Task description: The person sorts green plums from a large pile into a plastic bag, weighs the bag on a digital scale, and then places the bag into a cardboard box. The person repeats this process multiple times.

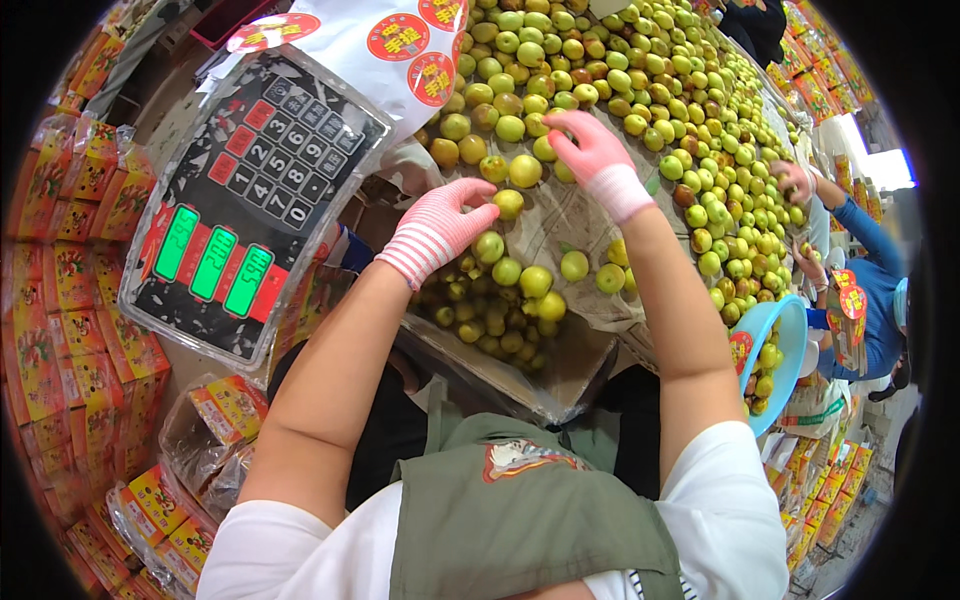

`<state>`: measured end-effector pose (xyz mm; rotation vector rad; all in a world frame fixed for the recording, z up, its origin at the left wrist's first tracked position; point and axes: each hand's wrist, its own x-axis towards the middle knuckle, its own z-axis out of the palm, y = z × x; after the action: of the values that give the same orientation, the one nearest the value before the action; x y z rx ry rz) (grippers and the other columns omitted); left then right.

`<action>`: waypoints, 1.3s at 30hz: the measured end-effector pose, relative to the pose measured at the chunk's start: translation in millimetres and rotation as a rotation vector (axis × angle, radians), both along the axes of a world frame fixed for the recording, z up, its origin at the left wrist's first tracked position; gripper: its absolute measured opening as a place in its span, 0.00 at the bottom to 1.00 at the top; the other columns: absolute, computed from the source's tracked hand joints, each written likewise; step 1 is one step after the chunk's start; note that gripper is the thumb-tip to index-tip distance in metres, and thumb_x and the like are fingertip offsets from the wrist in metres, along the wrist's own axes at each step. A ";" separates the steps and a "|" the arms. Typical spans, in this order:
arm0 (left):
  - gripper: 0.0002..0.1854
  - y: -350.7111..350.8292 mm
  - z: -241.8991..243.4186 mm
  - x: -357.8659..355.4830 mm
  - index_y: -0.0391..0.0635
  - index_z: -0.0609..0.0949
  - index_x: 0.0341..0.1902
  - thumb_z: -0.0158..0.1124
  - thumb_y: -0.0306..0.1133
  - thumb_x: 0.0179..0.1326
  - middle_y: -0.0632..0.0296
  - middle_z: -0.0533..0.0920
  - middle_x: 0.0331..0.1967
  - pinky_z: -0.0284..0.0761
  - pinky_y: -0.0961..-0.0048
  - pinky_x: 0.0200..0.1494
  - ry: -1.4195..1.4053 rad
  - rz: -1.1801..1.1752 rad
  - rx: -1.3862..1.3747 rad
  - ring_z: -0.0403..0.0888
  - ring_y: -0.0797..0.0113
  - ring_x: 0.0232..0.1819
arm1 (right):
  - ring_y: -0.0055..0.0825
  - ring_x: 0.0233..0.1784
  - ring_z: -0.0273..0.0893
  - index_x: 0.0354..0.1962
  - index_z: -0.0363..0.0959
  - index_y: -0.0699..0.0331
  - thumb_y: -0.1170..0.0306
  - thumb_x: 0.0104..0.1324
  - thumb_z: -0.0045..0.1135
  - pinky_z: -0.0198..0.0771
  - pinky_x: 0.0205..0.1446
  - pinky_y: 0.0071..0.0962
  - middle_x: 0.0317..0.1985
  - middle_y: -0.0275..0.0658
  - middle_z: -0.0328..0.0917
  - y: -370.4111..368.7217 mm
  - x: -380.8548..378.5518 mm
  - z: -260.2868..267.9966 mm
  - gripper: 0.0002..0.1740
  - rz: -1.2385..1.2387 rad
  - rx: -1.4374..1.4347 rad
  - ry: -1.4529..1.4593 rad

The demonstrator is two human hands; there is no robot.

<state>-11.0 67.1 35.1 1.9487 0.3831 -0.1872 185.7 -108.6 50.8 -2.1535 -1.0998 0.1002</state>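
Observation:
My left hand, in a pink-and-white striped knitted glove, has thumb and fingers curved beside a yellow-green jujube; a firm grip cannot be made out. My right hand, in a pink glove with a white cuff, reaches over the near edge of a large heap of green and brownish jujubes, fingers bent above the fruit; whether it holds one is unclear. Below and between my arms, a cardboard box with a plastic liner holds many jujubes. A few loose ones lie on the crumpled sheet.
A digital scale display with keypad stands at left, near white paper with round red stickers. A light-blue basin of jujubes is at right. A co-worker in a blue top handles fruit there. Stacked printed cartons line the left.

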 end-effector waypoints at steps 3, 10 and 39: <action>0.31 4.3 -11.4 0.5 0.50 0.74 0.67 0.66 0.46 0.61 0.54 0.80 0.57 0.74 0.66 0.61 -0.177 0.106 0.136 0.79 0.59 0.57 | 0.36 0.62 0.73 0.55 0.77 0.49 0.52 0.63 0.52 0.69 0.66 0.37 0.59 0.36 0.75 63.9 24.8 -8.5 0.24 0.023 -0.245 -0.058; 0.43 -4.6 5.4 -2.8 0.54 0.61 0.76 0.67 0.51 0.58 0.48 0.63 0.73 0.64 0.59 0.72 -0.126 0.132 0.272 0.64 0.50 0.73 | 0.46 0.74 0.60 0.69 0.62 0.40 0.30 0.58 0.50 0.58 0.74 0.46 0.70 0.34 0.68 144.1 16.7 1.9 0.46 -0.102 -0.573 -0.110; 0.49 -26.4 -19.9 -1.5 0.52 0.59 0.77 0.69 0.50 0.52 0.45 0.68 0.70 0.67 0.63 0.69 -0.176 -0.164 0.127 0.69 0.50 0.69 | 0.38 0.64 0.70 0.50 0.80 0.37 0.44 0.64 0.49 0.65 0.67 0.43 0.63 0.30 0.73 -44.2 -13.2 -3.2 0.22 -0.157 -0.590 -0.260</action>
<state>-12.5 40.7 15.2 2.1042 0.1214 -0.0984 172.5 -152.8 47.6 -2.8387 -1.1377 0.0799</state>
